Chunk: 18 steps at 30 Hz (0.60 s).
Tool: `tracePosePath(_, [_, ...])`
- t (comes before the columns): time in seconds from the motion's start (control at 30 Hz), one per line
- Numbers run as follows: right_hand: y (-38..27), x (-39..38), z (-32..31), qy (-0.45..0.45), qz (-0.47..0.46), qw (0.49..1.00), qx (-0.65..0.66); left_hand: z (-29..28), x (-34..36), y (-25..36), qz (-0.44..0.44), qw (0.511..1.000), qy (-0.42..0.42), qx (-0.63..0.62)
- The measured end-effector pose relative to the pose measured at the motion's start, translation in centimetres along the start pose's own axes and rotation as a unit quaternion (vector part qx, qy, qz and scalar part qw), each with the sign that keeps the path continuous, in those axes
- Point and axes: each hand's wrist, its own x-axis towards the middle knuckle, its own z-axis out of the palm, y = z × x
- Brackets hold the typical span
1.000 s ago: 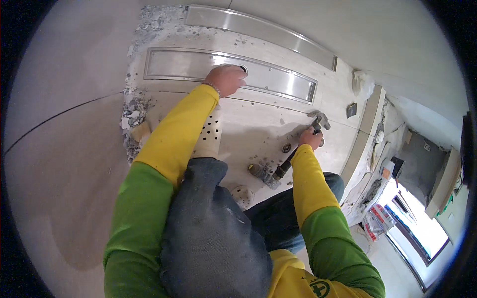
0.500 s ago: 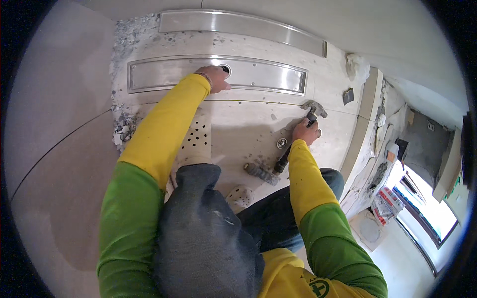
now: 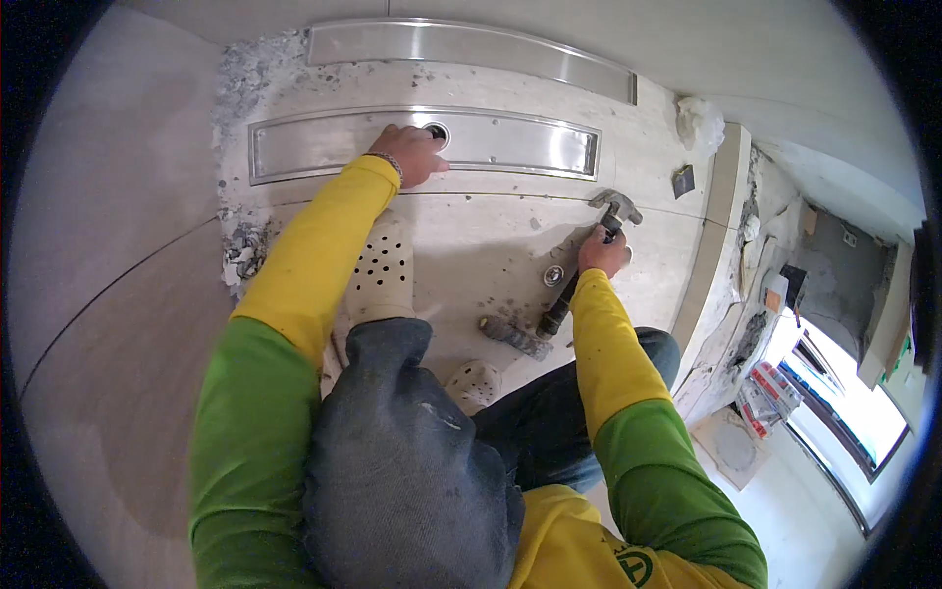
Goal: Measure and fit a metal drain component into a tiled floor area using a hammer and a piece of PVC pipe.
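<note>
A long stainless-steel drain channel (image 3: 304, 149) lies on the floor tiles ahead of me, with a round hole in it. My left hand (image 3: 410, 157) rests over its near rim beside that hole, fingers bent, thumb apart, no tool in it. On the right, my right hand (image 3: 602, 253) is closed around the handle of a claw hammer (image 3: 616, 206), whose head points away from me. A small round metal fitting (image 3: 553, 276) sits on the floor just left of the handle. Nearer to me lies a dusty, short, thick grey tool or block (image 3: 514, 337).
A second steel channel (image 3: 471, 44) lies farther off. Broken mortar (image 3: 250, 108) edges the tiles at left. A crumpled plastic bag (image 3: 700, 125) and a dark square piece (image 3: 683, 180) lie at right, by a raised ledge (image 3: 708, 236). My perforated clog (image 3: 385, 265) stands close to the channel.
The whole view has shifted slightly. My left hand stays at the hole, its fingers a little differently placed. My right hand keeps its hold on the hammer.
</note>
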Motion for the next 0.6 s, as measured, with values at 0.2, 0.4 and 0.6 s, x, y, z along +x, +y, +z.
tracePosePath(0.2, [-0.1, 0.4, 0.2, 0.030, 0.020, 0.999, -0.019, 0.9, -0.5, 0.5, -0.020, 0.999, 0.050, -0.006])
tracePosePath(0.4, [-0.6, 0.1, -0.6, -0.040, -0.007, 0.999, 0.017, 0.7, -0.3, -0.2, -0.035, 0.999, 0.027, -0.015])
tracePosePath(0.6, [0.7, 1.9, -0.5, -0.079, 0.002, 0.997, 0.009, 1.1, -0.1, -0.2, -0.022, 0.998, 0.052, -0.041])
